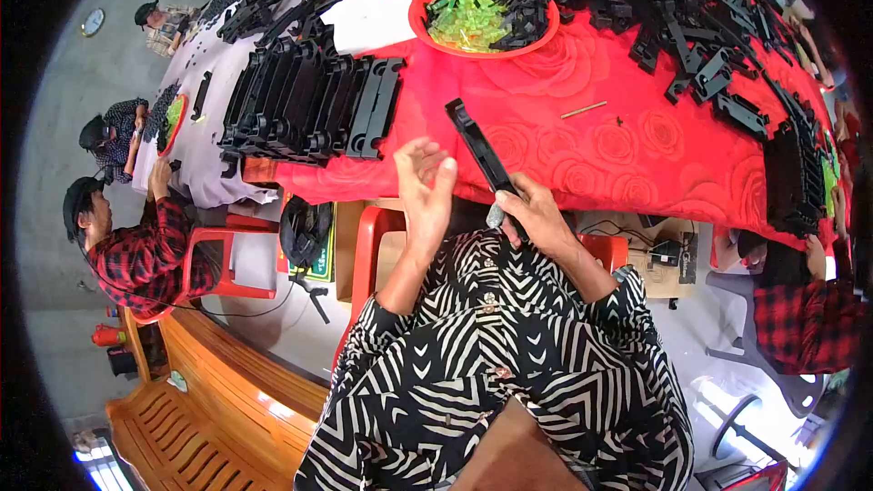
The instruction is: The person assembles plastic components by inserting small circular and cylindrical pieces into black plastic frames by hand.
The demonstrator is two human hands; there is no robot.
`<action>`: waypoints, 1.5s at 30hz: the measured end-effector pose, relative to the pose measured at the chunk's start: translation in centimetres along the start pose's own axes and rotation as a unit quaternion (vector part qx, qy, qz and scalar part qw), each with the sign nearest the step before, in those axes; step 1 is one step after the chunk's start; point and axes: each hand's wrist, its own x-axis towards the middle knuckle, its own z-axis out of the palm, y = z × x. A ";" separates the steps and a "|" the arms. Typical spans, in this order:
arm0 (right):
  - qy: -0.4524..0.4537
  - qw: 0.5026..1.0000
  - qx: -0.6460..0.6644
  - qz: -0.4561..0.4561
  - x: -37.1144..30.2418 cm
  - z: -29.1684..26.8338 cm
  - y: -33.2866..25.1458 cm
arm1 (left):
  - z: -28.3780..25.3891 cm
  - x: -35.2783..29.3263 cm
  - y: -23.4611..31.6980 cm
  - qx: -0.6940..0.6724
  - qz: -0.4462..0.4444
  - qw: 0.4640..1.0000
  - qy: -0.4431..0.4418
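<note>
My right hand (540,220) grips the lower end of a long, narrow black plastic part (478,145), which tilts up and to the left above the near table edge. A small grey thing (496,215) shows at the part's lower end; its kind is unclear. My left hand (424,189) is raised just left of the part, apart from it, with fingers loosely bent and nothing visible in it. Beyond it stands a row of similar black plastic parts (296,100). Farther back, a red bowl (489,55) holds small yellow-green pieces (468,16) and small black pieces (527,23).
A red rose-patterned tablecloth (546,141) covers the table, with a thin stick (584,110) on it. Black parts (691,23) lie heaped at the far right. White paper or cloth (371,23) lies beside the bowl. People (136,245) work at left and right.
</note>
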 end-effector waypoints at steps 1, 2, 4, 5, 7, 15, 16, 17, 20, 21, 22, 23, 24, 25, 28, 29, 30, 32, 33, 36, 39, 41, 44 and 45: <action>0.011 1.000 0.007 -0.002 0.0 -0.1 0.0 | 0.3 -0.3 0.9 0.033 0.019 0.999 -0.025; 0.020 1.000 0.008 -0.007 0.0 -0.2 0.1 | 0.5 -0.2 0.7 0.086 0.031 0.995 -0.050; 0.024 1.000 -0.007 -0.006 0.1 -0.1 0.4 | 0.9 -0.2 0.9 0.125 0.050 0.988 -0.073; 0.029 0.999 -0.019 -0.004 0.1 -0.1 0.5 | 1.0 -0.1 0.9 0.151 0.054 0.984 -0.083; 0.042 0.999 -0.013 -0.010 0.0 0.0 0.3 | 1.0 0.1 0.6 0.199 0.063 0.972 -0.110; 0.064 0.995 -0.074 -0.038 0.3 0.0 0.6 | 1.8 -0.1 1.7 0.271 0.141 0.948 -0.092; 0.063 0.995 -0.061 -0.046 0.2 0.2 0.5 | 1.9 -0.3 1.9 0.330 0.186 0.921 -0.091; 0.063 0.995 -0.062 -0.047 0.2 0.2 0.5 | 2.0 -0.3 2.0 0.387 0.229 0.889 -0.090; 0.066 0.997 -0.040 -0.032 0.2 0.2 0.5 | 2.0 -0.4 1.6 0.461 0.265 0.838 -0.123; 0.067 0.996 -0.040 -0.033 0.1 0.1 0.6 | 2.0 -0.5 1.5 0.490 0.270 0.818 -0.137; 0.068 0.996 -0.040 -0.033 0.1 0.0 0.6 | 1.8 -0.5 1.4 0.503 0.262 0.809 -0.156; 0.068 0.996 -0.040 -0.033 0.1 0.0 0.6 | 1.8 -0.4 1.5 0.503 0.262 0.809 -0.156; 0.069 0.996 -0.047 -0.038 0.2 0.1 0.6 | 1.8 -0.3 1.6 0.511 0.267 0.802 -0.157; 0.070 0.995 -0.053 -0.044 0.2 0.1 0.6 | 1.9 -0.3 1.6 0.520 0.272 0.794 -0.158; 0.079 0.993 -0.072 -0.046 0.3 0.1 0.7 | 1.9 -0.5 1.4 0.515 0.287 0.796 -0.140; 0.078 0.993 -0.073 -0.046 0.3 0.2 0.6 | 1.8 -0.5 1.4 0.515 0.286 0.796 -0.138; 0.073 0.995 -0.054 -0.039 0.3 0.1 0.7 | 1.9 -0.5 1.4 0.472 0.250 0.832 -0.151; 0.069 0.997 -0.034 -0.029 0.3 0.0 0.7 | 1.9 -0.3 1.2 0.415 0.207 0.872 -0.156; 0.063 0.997 -0.039 -0.031 0.3 -0.2 0.7 | 1.9 0.0 1.1 0.402 0.202 0.880 -0.151; 0.061 0.997 -0.042 -0.030 0.1 -0.1 0.6 | 1.6 0.4 0.9 0.401 0.201 0.881 -0.148; 0.064 0.997 -0.036 -0.020 0.4 -0.1 0.7 | 1.1 0.7 0.5 0.399 0.200 0.880 -0.163; 0.066 0.996 -0.044 -0.025 0.3 -0.1 0.6 | 0.9 0.9 0.4 0.391 0.196 0.882 -0.177; 0.068 0.996 -0.063 -0.016 0.1 0.1 0.1 | 0.9 0.9 0.3 0.363 0.183 0.894 -0.186; 0.068 0.996 -0.063 -0.016 0.2 0.0 0.2 | 0.9 0.9 0.3 0.357 0.181 0.897 -0.185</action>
